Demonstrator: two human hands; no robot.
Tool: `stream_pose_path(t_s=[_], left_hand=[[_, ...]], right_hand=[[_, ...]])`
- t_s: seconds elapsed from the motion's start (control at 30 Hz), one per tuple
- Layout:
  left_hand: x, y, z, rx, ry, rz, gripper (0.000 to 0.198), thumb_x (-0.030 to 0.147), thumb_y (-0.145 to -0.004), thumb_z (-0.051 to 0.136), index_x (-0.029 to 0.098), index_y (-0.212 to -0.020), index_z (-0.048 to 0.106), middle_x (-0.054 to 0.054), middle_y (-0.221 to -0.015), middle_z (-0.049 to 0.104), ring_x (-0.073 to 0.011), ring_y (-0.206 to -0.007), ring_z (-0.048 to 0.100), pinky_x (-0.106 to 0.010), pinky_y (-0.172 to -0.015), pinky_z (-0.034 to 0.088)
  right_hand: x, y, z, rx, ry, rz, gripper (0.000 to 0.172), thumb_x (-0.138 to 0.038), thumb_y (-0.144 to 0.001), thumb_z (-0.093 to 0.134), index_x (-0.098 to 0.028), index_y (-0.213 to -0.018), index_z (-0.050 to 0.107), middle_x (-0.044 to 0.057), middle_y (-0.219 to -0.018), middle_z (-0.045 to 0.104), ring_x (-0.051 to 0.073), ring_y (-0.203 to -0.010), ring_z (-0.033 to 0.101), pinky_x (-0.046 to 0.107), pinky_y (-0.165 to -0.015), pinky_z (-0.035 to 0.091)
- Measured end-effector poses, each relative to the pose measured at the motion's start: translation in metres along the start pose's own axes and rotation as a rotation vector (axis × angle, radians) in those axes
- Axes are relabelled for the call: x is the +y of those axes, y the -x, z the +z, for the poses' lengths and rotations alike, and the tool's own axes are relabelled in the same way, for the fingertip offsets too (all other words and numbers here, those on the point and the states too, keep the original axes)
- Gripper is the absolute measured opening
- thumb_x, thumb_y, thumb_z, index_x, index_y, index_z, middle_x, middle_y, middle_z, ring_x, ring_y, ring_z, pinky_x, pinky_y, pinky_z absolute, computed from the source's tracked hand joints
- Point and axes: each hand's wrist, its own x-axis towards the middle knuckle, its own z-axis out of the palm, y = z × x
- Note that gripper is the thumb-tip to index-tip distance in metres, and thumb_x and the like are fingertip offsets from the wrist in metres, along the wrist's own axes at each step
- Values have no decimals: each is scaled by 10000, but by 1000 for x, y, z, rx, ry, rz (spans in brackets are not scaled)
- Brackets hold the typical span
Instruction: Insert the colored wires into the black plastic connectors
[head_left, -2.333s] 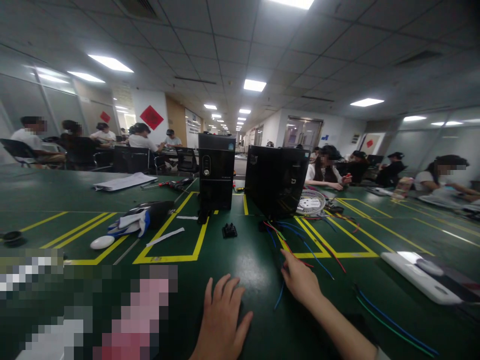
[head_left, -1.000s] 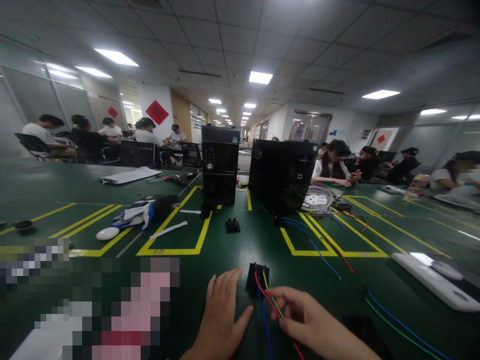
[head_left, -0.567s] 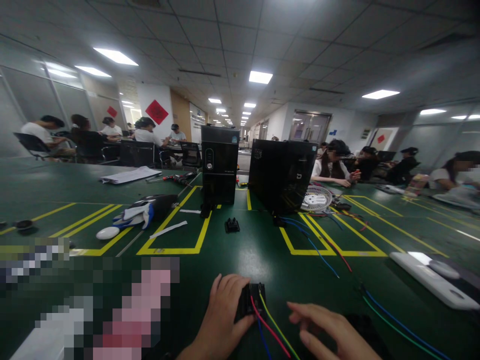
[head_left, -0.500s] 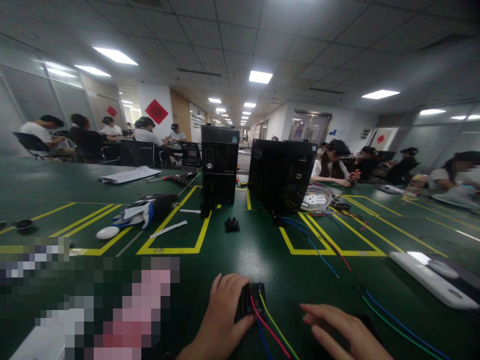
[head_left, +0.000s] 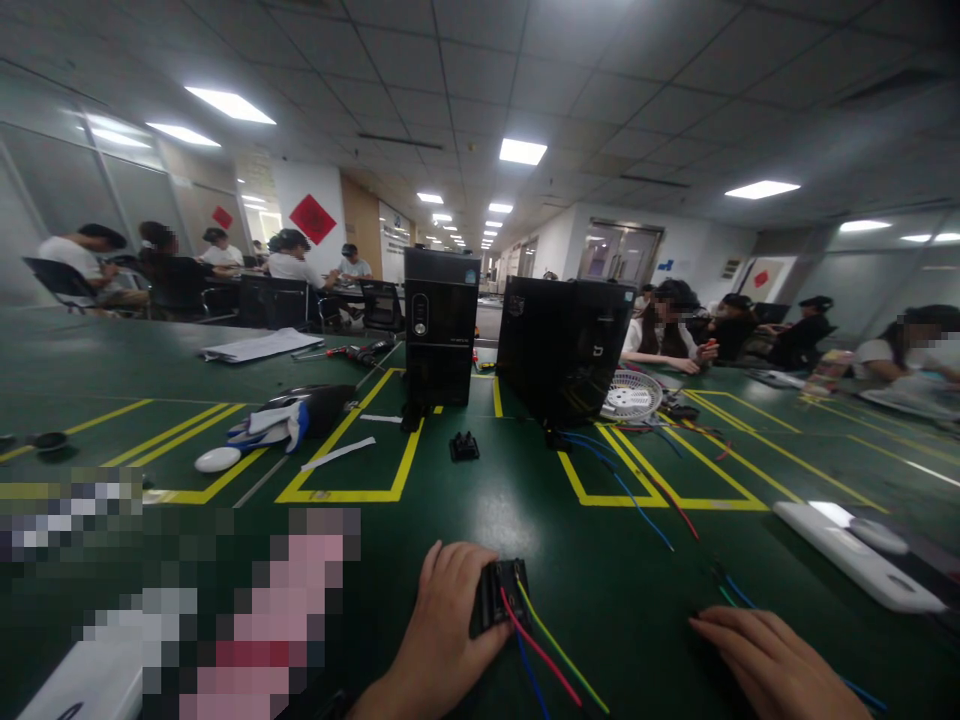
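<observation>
Step in hand looks like steadying: left hand (head_left: pixel 442 620) is closed on a black block (head_left: pixel 510 575), front and centre over the green table (head_left: pixel 450 520); red wire (head_left: pixel 544 655), yellow-green wire (head_left: pixel 562 649) and blue wire (head_left: pixel 533 678) run off it toward the wearer. Right hand (head_left: pixel 769 650) is well apart, fingers together by a loose blue lead (head_left: pixel 739 590); can't tell if it grips anything. Next move, my read: keep the block firm, don't tug wires. Small black part (head_left: pixel 465 446) sits beyond, with two computer cases (head_left: pixel 442 330) behind. White device (head_left: pixel 855 555) crowds the right side; loose leads could snag.
</observation>
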Motion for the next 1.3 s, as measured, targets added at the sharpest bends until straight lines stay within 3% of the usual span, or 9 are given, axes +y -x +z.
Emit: stream_pose_path(t_s=[0.23,0.43,0.53,0.6,0.77,0.87,1.07,1.17,1.3], left_hand=[[1,0,0,-1,6,-24,429,153,-692,675,239,-1079,512,-39,-1073,586,-268,-1053,521,-583,-1058,211],[2,-1,-1,-41,15,-23,504,169,-717,661,283,-1177,489,-26,-1139,571,-263,-1109,498,-577,-1073,183],[4,-2,-3,-61,19,-24,487,173,-724,656,306,-1168,507,-17,-1126,572,-258,-1096,504,-573,-1070,187],[5,-3,-4,-63,18,-27,462,174,-721,653,305,-1145,524,-16,-1104,574,-256,-1080,509,-567,-1066,195],[7,-3,-4,-46,16,-23,444,155,-698,647,278,-1109,534,-22,-1083,574,-258,-1070,507,-552,-1067,199],[8,-3,-5,-43,27,-14,404,146,-701,634,257,-1075,529,-29,-1075,586,-255,-1064,513,-540,-1065,212],[12,-4,-8,-88,53,-33,383,168,-729,632,255,-1081,507,-26,-1094,616,-249,-1078,526,-556,-1076,184],[11,-3,-7,-104,51,-45,392,180,-738,630,263,-1100,505,-27,-1102,620,-250,-1073,536,-562,-1071,196],[8,-3,-5,-114,32,-47,486,182,-744,628,264,-1194,463,-47,-1172,605,-261,-1123,521,-578,-1079,180]], right_hand=[[7,-11,-11,101,64,-106,302,-190,-801,522,-293,-946,766,21,-934,760,219,-816,719,299,-681,609],[12,-9,-1,156,30,-48,230,-256,-805,567,-279,-924,763,47,-933,751,242,-813,703,333,-673,587],[-3,-16,0,236,-42,36,218,-325,-809,598,-252,-957,742,79,-959,727,281,-882,663,396,-732,554],[-27,-28,-6,233,-163,43,223,-316,-833,585,-249,-1000,716,79,-966,713,272,-913,644,395,-766,534],[-109,-70,-33,28,-595,9,235,-285,-926,479,-228,-1045,674,61,-975,703,202,-911,646,320,-807,503],[-143,-91,-38,-133,-771,25,206,-281,-902,511,-224,-1012,676,20,-815,711,178,-735,657,278,-673,490],[-154,-97,-17,-307,-908,53,226,-290,-849,565,-179,-1019,664,-25,-637,595,138,-569,545,229,-526,372],[-154,-91,-10,-362,-1002,73,263,-342,-863,542,-156,-1018,642,-51,-614,474,122,-557,453,221,-515,339],[-159,-87,-11,-372,-1111,95,267,-305,-837,548,-148,-1050,585,-48,-660,462,127,-604,435,223,-553,355]])
